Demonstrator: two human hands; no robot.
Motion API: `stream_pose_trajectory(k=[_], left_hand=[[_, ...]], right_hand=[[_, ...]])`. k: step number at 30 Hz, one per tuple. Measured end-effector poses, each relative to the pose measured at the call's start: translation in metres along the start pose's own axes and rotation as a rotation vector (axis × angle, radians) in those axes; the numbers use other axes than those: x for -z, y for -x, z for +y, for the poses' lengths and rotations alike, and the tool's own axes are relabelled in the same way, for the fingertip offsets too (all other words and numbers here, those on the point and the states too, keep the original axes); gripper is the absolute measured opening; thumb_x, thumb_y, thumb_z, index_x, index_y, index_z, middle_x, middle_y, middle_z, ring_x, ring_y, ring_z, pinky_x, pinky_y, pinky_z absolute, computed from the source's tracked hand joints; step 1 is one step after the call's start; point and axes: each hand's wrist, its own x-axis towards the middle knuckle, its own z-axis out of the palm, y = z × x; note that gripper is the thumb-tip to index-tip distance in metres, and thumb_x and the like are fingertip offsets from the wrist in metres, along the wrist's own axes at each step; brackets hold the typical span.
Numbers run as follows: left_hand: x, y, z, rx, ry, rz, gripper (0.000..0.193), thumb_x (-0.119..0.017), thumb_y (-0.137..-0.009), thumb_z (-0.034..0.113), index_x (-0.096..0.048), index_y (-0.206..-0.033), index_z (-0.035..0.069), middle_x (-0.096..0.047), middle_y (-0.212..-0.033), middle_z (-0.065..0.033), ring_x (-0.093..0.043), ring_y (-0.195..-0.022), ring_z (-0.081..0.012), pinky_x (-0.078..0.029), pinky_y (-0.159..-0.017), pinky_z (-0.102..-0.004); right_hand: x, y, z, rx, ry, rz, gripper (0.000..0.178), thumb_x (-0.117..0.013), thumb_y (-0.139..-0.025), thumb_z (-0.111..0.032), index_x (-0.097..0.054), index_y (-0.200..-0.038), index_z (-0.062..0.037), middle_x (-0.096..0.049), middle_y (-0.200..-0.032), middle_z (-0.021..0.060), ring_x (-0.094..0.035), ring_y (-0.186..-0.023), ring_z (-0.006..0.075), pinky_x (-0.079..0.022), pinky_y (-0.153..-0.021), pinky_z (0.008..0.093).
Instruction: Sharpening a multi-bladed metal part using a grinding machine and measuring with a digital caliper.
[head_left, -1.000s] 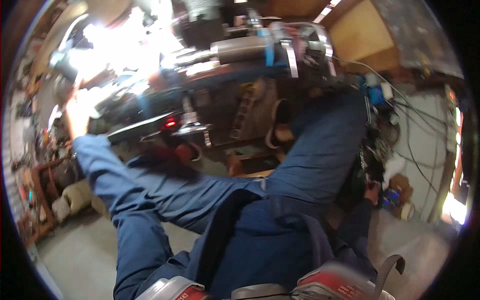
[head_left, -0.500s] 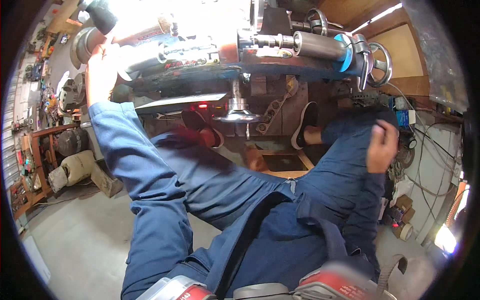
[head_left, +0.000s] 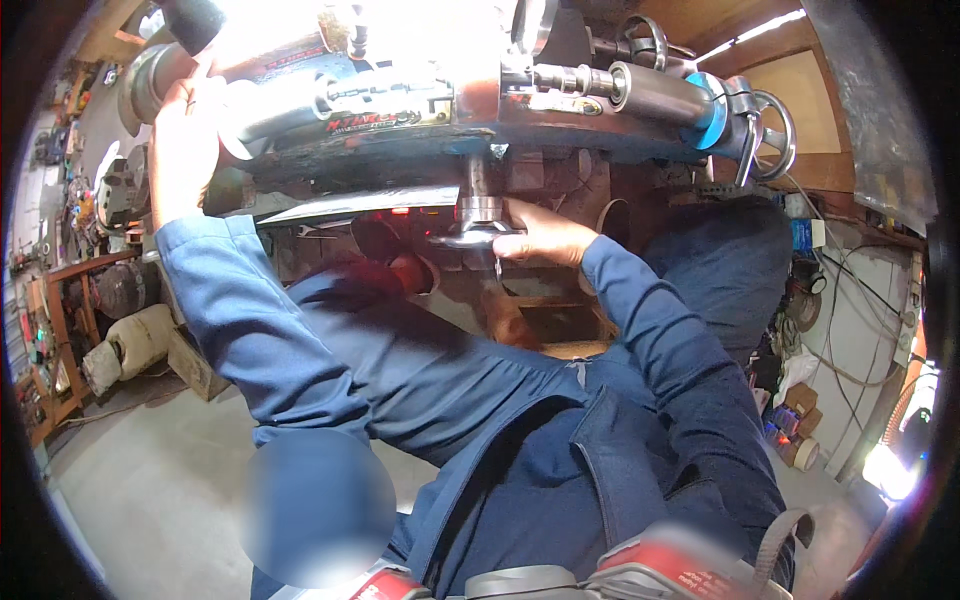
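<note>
My right hand (head_left: 543,236) grips the rim of a shiny handwheel (head_left: 465,240) under the front of a lathe-like machine (head_left: 390,140). Its thumb lies on the near side of the rim, and the other fingers are partly hidden behind the wheel. At the machine's left end, my left hand (head_left: 185,140) rests with fingers stretched upward against a grey metal cylinder (head_left: 155,85). Glare washes out part of that hand. A stepped shiny shaft (head_left: 572,78) runs into a steel barrel with a blue ring (head_left: 712,110) on the right.
A second handwheel (head_left: 780,135) stands at the machine's right end. Below the machine hangs a pale sheet (head_left: 365,204). My legs straddle a wooden frame (head_left: 560,350) on the floor. Cluttered shelves (head_left: 60,290) line the left; cables (head_left: 845,340) hang at the right.
My right hand has left the area over my right thigh, moved left and closed on the lower handwheel. My left hand stays at the machine's left end. The view has shifted slightly.
</note>
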Motion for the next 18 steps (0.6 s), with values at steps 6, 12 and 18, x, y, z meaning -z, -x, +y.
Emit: stream_pose_trajectory(k=[6,12,18], left_hand=[[-0.003,-0.004,-0.008,-0.057,0.114,0.004,0.031,-0.052,-0.099,0.03,-0.065,-0.104,0.002,-0.064,-0.075,-0.0038,-0.059,-0.073,-0.011,-0.046,-0.069,-0.0279],[-0.003,-0.004,-0.008,-0.021,0.157,-0.036,0.028,-0.055,-0.098,0.028,-0.065,-0.104,0.002,-0.062,-0.072,-0.0012,-0.058,-0.069,-0.0095,-0.045,-0.069,-0.0267],[-0.003,-0.004,-0.006,-0.006,0.156,-0.007,0.027,-0.057,-0.097,0.029,-0.065,-0.098,0.003,-0.063,-0.073,-0.0019,-0.057,-0.067,-0.0096,-0.045,-0.066,-0.0271]], right_hand=[[-0.006,-0.007,0.002,-0.012,-0.231,0.093,0.07,-0.079,-0.075,-0.037,-0.051,-0.131,-0.0055,-0.059,-0.12,0.0081,-0.053,-0.111,0.0182,-0.04,-0.102,0.0333],[-0.009,-0.01,0.003,0.043,-0.245,0.105,0.068,-0.079,-0.074,-0.038,-0.053,-0.128,-0.0056,-0.061,-0.118,0.0069,-0.055,-0.109,0.0176,-0.042,-0.1,0.0325],[-0.011,-0.008,0.001,0.042,-0.252,0.114,0.069,-0.08,-0.073,-0.037,-0.053,-0.129,-0.0056,-0.062,-0.119,0.0072,-0.056,-0.11,0.0177,-0.042,-0.1,0.0327]])
